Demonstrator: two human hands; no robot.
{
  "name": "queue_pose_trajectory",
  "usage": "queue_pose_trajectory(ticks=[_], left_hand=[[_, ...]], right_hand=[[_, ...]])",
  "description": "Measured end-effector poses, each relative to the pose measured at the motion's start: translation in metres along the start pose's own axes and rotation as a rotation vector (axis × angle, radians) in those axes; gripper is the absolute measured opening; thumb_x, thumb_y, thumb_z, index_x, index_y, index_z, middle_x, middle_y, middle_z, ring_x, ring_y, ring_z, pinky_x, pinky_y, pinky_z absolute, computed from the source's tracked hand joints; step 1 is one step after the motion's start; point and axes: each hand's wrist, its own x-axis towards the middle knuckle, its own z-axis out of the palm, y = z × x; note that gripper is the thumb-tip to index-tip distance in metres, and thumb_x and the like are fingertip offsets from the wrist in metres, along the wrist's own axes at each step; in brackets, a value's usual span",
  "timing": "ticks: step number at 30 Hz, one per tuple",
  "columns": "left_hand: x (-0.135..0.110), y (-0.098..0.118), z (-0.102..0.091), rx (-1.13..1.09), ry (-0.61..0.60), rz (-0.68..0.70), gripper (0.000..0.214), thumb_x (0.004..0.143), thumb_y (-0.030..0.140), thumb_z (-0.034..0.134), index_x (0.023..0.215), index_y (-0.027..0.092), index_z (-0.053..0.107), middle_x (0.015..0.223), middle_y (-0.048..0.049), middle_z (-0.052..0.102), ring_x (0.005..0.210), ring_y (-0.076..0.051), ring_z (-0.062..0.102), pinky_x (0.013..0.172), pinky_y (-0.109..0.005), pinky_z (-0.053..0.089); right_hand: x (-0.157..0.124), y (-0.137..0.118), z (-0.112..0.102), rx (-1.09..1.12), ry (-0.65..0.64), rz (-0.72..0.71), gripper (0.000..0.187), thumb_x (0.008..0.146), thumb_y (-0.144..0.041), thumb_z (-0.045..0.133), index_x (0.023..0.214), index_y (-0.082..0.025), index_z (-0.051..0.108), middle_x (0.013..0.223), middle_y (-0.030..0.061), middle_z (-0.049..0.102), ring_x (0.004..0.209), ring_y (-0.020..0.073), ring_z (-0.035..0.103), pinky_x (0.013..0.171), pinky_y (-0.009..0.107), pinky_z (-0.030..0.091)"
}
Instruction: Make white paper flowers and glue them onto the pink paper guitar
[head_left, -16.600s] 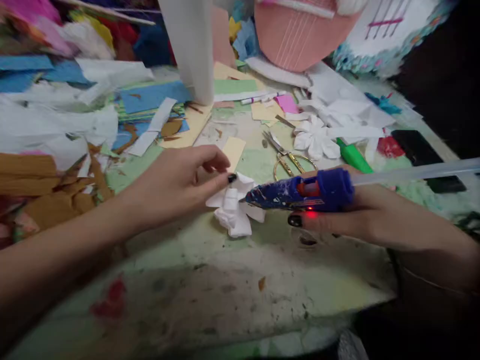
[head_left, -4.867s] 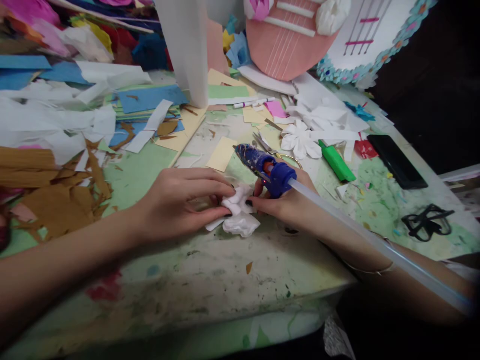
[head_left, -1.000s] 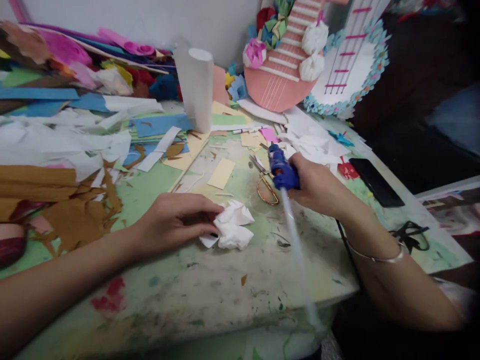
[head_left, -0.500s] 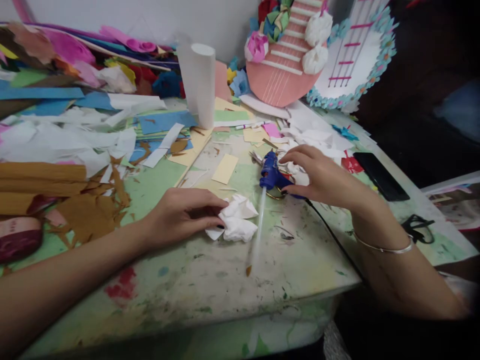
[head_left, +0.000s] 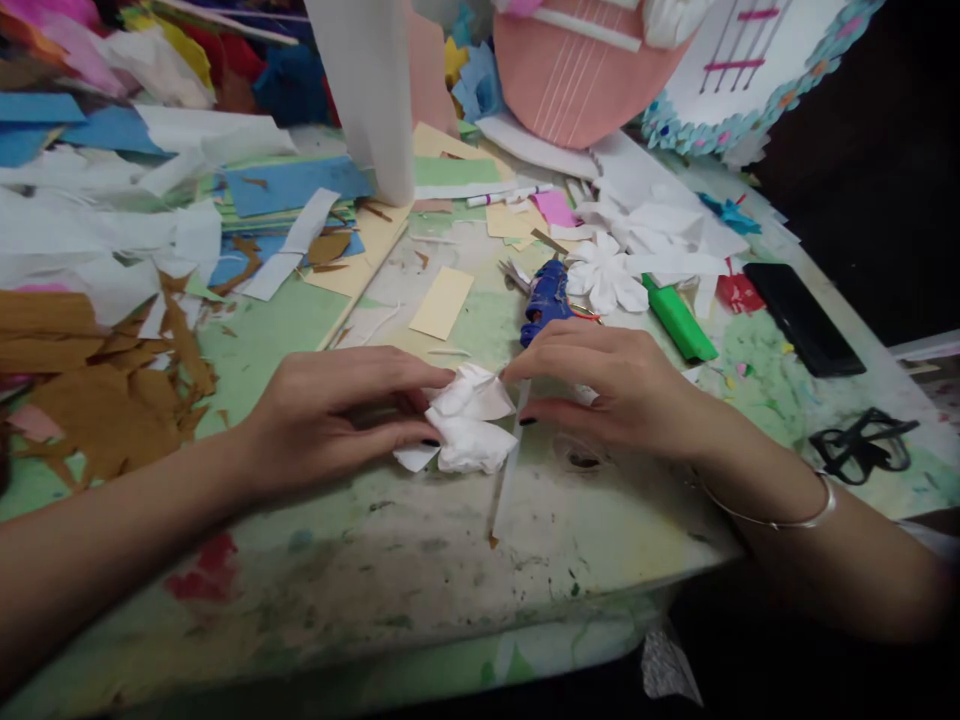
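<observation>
A white crepe paper flower lies low over the table in front of me. My left hand pinches its left edge between thumb and fingers. From the other side, my right hand reaches to the flower's right edge, thumb and fingers apart and nothing seen between them. Whether its fingertips touch the paper I cannot tell. Behind that hand lies a blue hot glue gun, partly hidden. Its clear glue stick passes under the right fingers and runs toward me, with a brown tip.
Another white paper flower and a green roll lie beyond my right hand. A black phone rests at the right edge. Brown paper scraps cover the left. A white paper tube stands at the back.
My right hand has let go of the glue gun and moved left to the paper flower. The left hand keeps its hold. The view has tipped down and closer.
</observation>
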Motion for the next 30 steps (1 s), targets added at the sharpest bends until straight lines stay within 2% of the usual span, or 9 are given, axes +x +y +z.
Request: queue_pose_trajectory(ticks=[6,11,15,20,24,30], left_hand=[[0.002,0.000,-0.001,0.029,0.024,0.071,0.029,0.082,0.025,0.070,0.111,0.026,0.068,0.101,-0.0027,0.074,0.086,-0.014,0.070,0.080,-0.023,0.057],[-0.001,-0.002,-0.001,0.095,-0.007,0.080,0.030,0.086,0.026,0.065,0.115,0.033,0.067,0.109,-0.0007,0.072,0.087,-0.014,0.070,0.075,-0.021,0.058],[-0.001,-0.001,0.001,0.102,0.000,0.119,0.029,0.085,0.026,0.066,0.113,0.030,0.068,0.111,-0.0030,0.071,0.078,-0.012,0.069,0.070,-0.021,0.058],[0.000,0.000,0.002,0.106,0.006,0.108,0.028,0.086,0.029,0.065,0.113,0.032,0.068,0.111,-0.0032,0.071,0.074,-0.011,0.069,0.069,-0.022,0.059],[-0.002,0.001,0.002,0.116,-0.013,0.059,0.027,0.087,0.033,0.063,0.114,0.035,0.066,0.110,0.0002,0.071,0.079,-0.012,0.070,0.072,-0.022,0.059],[0.000,0.000,0.000,0.109,-0.015,0.078,0.027,0.086,0.032,0.064,0.112,0.034,0.068,0.107,-0.0002,0.073,0.083,-0.015,0.072,0.072,-0.023,0.060]], right_hand=[[0.003,-0.003,0.009,0.023,0.036,-0.035,0.013,0.093,-0.016,0.050,0.095,-0.019,0.063,0.090,0.0055,0.069,0.087,0.0153,0.062,0.079,0.032,0.048],[0.005,-0.004,0.016,0.045,0.053,-0.108,0.014,0.094,-0.016,0.049,0.098,-0.017,0.063,0.095,0.0073,0.069,0.086,0.0140,0.060,0.080,0.031,0.048],[0.006,-0.006,0.019,0.028,0.055,-0.121,0.014,0.093,-0.017,0.051,0.097,-0.015,0.064,0.094,0.0083,0.069,0.085,0.0148,0.060,0.077,0.031,0.048],[0.006,-0.008,0.020,-0.006,0.062,-0.101,0.015,0.093,-0.019,0.051,0.097,-0.015,0.065,0.093,0.0084,0.068,0.084,0.0146,0.059,0.075,0.030,0.048],[0.007,-0.009,0.021,-0.001,0.070,-0.079,0.014,0.093,-0.018,0.052,0.098,-0.015,0.065,0.094,0.0086,0.068,0.084,0.0144,0.060,0.075,0.029,0.048],[0.008,-0.009,0.024,-0.015,0.073,-0.079,0.015,0.094,-0.022,0.051,0.098,-0.016,0.064,0.092,0.0082,0.068,0.083,0.0144,0.060,0.074,0.029,0.048]])
